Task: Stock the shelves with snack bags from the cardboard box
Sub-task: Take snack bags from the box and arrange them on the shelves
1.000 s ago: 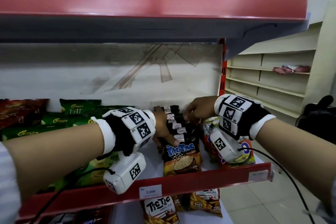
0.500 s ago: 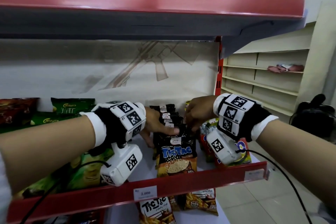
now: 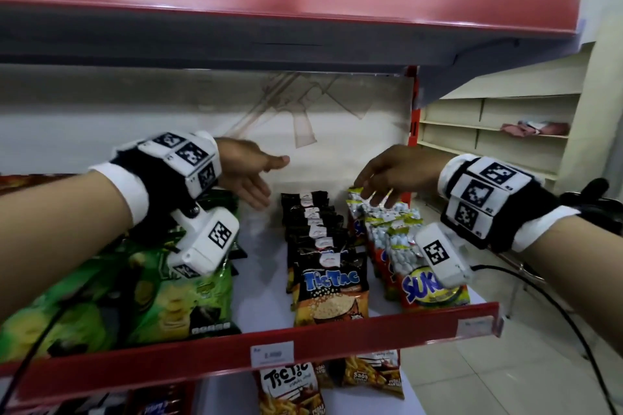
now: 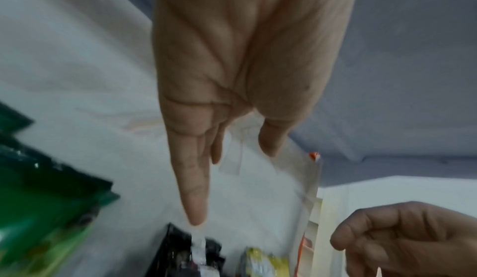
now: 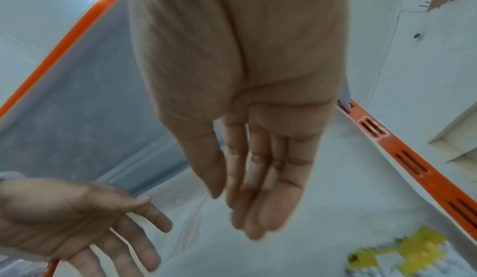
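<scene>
Hands, left (image 3: 247, 175) and right (image 3: 391, 175), hover empty with loose grip above Tic Tac bags (image 3: 328, 283) on the shelf (image 3: 371, 330).

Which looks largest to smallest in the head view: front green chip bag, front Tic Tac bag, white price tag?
1. Front green chip bag, clearly largest.
2. Front Tic Tac bag.
3. White price tag, smallest.
All three sit near the shelf's front edge, so nearness hardly skews this.

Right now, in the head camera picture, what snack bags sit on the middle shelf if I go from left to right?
Green chip bags → black Tic Tac bags in a row → red-and-yellow bags with white tops. Both hands hover open above them, holding nothing: the left hand and the right hand.
</scene>
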